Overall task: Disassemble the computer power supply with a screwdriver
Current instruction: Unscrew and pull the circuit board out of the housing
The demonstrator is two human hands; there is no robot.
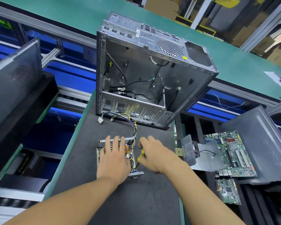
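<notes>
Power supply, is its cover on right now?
No, the power supply lies open, its insides exposed beside the left hand.

Left hand (115,159) lies flat, right hand (154,153) grips a screwdriver (141,154)

I work on an electronics teardown line in a factory: green belt (71,15) on aluminium framing (55,32), a gutted PC case (136,65), a power supply (128,151) opened on my black mat (120,200), loose motherboards (232,153) alongside, cardboard boxes (162,7) beyond.
</notes>
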